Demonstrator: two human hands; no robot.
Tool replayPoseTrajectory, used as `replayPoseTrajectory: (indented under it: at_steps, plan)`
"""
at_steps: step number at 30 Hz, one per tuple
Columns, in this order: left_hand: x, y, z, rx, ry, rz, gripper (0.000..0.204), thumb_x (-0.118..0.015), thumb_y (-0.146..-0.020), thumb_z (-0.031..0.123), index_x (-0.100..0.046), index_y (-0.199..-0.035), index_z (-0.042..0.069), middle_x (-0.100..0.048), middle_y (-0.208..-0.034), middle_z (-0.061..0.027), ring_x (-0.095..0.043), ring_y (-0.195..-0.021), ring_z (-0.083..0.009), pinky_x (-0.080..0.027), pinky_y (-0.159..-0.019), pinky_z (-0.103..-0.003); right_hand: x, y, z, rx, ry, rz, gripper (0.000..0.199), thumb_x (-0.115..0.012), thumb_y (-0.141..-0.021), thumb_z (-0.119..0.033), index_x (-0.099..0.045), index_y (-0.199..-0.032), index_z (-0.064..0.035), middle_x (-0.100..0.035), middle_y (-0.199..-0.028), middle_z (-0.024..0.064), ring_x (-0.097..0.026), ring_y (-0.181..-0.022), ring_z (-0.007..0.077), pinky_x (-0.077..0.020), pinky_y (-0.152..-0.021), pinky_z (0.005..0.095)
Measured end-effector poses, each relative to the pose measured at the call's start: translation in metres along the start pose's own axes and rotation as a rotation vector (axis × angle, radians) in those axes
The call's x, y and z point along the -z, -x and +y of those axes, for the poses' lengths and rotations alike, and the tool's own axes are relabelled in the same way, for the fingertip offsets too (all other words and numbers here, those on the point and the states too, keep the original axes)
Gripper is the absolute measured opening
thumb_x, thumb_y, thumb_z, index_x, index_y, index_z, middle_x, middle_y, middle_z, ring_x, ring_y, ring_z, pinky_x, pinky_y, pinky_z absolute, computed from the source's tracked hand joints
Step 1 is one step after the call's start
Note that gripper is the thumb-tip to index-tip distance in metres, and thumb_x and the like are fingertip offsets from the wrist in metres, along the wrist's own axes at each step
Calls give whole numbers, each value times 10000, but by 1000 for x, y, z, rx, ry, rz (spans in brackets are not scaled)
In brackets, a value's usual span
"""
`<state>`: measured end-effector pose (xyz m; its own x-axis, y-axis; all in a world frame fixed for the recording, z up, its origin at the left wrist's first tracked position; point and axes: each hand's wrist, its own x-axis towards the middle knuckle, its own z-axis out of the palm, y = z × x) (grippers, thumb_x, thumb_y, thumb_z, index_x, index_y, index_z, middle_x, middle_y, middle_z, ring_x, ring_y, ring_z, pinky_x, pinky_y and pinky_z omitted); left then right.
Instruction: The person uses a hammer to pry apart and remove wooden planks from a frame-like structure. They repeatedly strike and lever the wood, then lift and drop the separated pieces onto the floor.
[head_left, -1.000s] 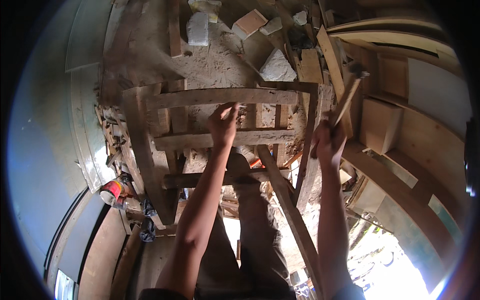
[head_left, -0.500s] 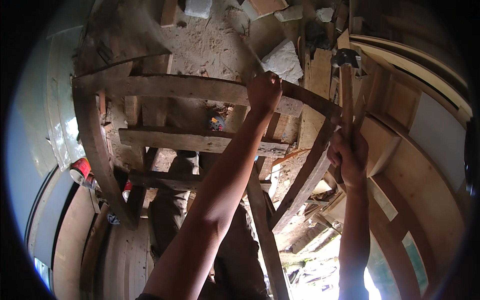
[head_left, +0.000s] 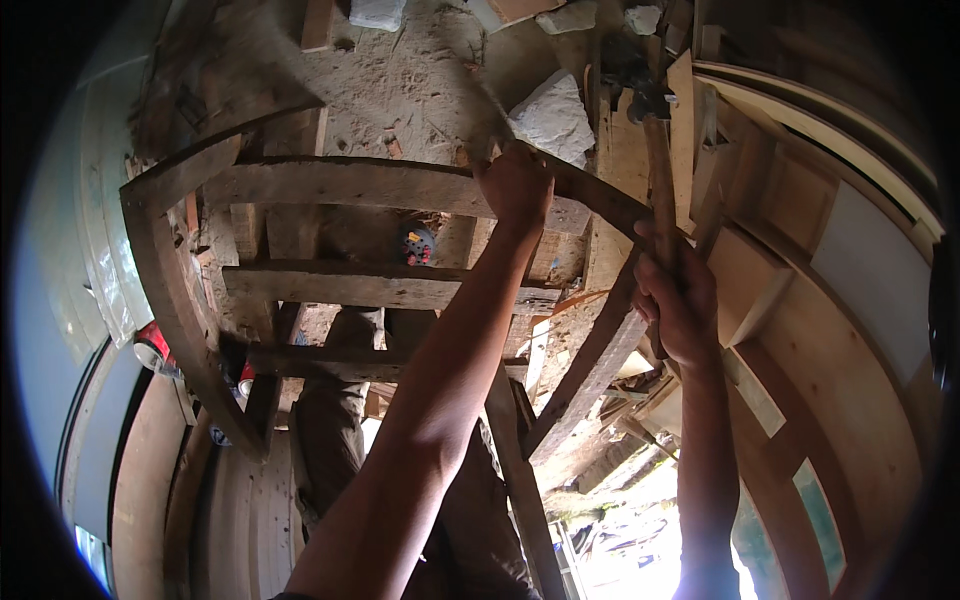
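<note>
My right hand (head_left: 683,300) is wrapped round the wooden handle of a hammer (head_left: 661,190). Its dark head is raised above the right end of a weathered wooden frame (head_left: 345,183). My left hand (head_left: 517,187) is a closed fist at the frame's far slat, towards the right. A thin, blurred strip (head_left: 488,98) sticks out beyond the fist; whether the fingers hold it or the slat is hidden. Curved-looking side pieces and several cross slats make up the frame, with a middle slat (head_left: 390,287) running beneath my left forearm.
A pale stone block (head_left: 555,118) lies on the sandy ground beyond my left hand. Wooden cabinet-like panels (head_left: 840,300) stand along the right. On the left are a red can (head_left: 152,345) and pale sheets (head_left: 105,230). A dark round object (head_left: 417,244) shows between the slats.
The hammer has shifted left, its head now farther out and blurred. My left fist keeps its place at the far slat; the whole view has shifted slightly.
</note>
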<state>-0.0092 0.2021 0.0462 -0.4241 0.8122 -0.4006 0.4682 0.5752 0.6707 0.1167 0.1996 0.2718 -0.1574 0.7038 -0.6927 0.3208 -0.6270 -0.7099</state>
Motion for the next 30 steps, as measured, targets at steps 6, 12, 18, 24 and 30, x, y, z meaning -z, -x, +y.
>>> replayPoseTrajectory:
  at_steps: [6, 12, 18, 24, 30]
  plan:
    - [-22, 0, -15, -14, -46, 32, 240, -632, -849, 203, -626, -961, -9, -706, -711, -120, -698, -704, -262, -308, -1028, -473, -10, -19, -29, -100, 131, -83, 332, -497, -1029, -159, -498, -1326, -12, -471, -685, -19, -390, -483, 34, -372, -453, 219]
    - [-17, 7, 0, 4, -163, -6, 560, -617, -864, 209, -438, -1249, -156, -711, -721, -124, -704, -697, -269, -324, -1038, -486, -15, -34, -53, -144, 177, -125, 341, -478, -1050, -224, -502, -1315, -10, -502, -722, -7, -387, -482, 26, -367, -440, 216]
    - [-19, 12, -8, -67, -232, 73, 186, -612, -881, 197, -637, -975, 38, -712, -791, -77, -685, -729, -253, -396, -875, -411, -6, -58, -63, -178, 529, -165, 301, -502, -1035, -274, -568, -1165, -11, -536, -674, 1, -468, -510, 67, -390, -459, 268]
    - [0, 14, -6, -73, -76, -3, 143, -591, -909, 190, -692, -920, 89, -688, -692, -86, -669, -660, -260, -407, -826, -387, -8, -80, -62, -18, 957, -203, 306, -543, -1001, -304, -572, -945, -5, -576, -637, 45, -556, -536, 154, -442, -528, 354]
    - [0, 13, 3, -18, -62, 48, 128, -607, -884, 199, -675, -930, 101, -697, -706, -103, -683, -689, -257, -387, -876, -405, -12, -98, -63, -86, 994, -274, 285, -522, -1016, -281, -546, -930, -11, -584, -668, 56, -558, -539, 139, -442, -499, 326]
